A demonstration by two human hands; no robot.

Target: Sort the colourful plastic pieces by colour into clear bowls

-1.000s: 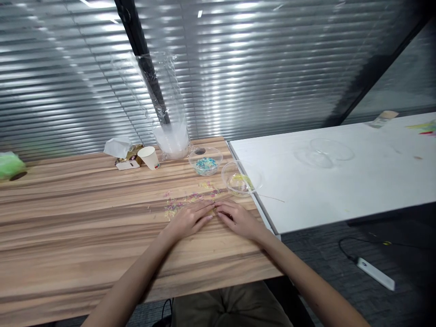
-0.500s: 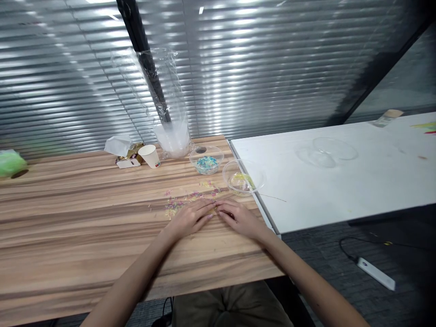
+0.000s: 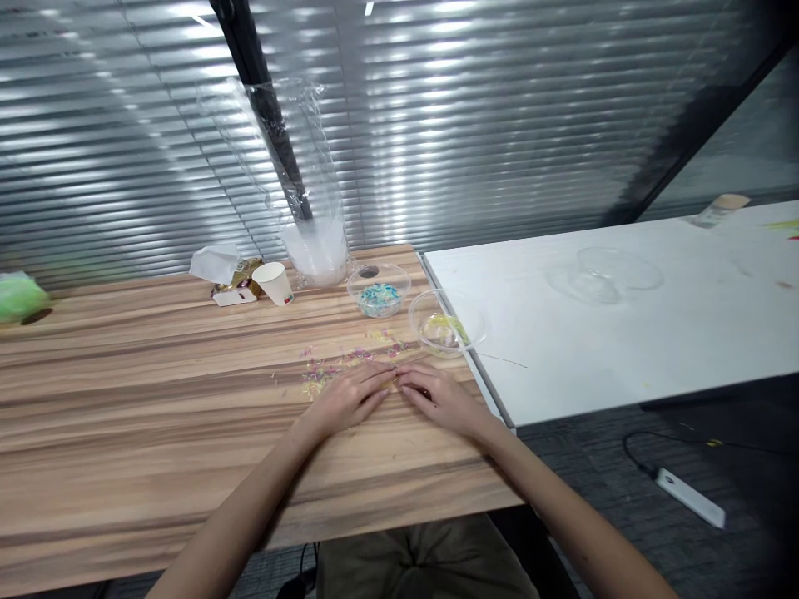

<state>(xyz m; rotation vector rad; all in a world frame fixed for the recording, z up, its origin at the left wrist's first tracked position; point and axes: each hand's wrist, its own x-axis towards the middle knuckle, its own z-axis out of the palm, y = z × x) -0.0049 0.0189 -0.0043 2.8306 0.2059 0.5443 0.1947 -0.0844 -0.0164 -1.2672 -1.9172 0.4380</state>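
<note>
My left hand (image 3: pixel 349 396) rests on the wooden table with its fingers stretched out and the thumb apart from them. Opposite it, my right hand (image 3: pixel 442 401) lies with fingers slightly bent, a gap showing between index finger and thumb. The fingertips of both hands almost meet. Just beyond them, small pink, yellow and purple bead-like pieces (image 3: pixel 321 372) are scattered over the wood. A clear plastic bowl (image 3: pixel 447 345) with some yellow pieces stands beyond my right hand. Further back is another clear bowl (image 3: pixel 379 308) holding blue and white pieces. Anything under the fingertips is too small to make out.
A paper cup (image 3: pixel 273 284), a tissue box (image 3: pixel 235 289) and a bag of plastic bowls (image 3: pixel 317 254) stand at the back, by the blinds. A white table (image 3: pixel 562 358) adjoins on the right, with clear lids (image 3: pixel 621 268) on it. A green bag (image 3: pixel 22 297) lies far left.
The view has shifted very slightly. My hands keep nearly the same place and pose, and the bowls and scattered pieces look unchanged.
</note>
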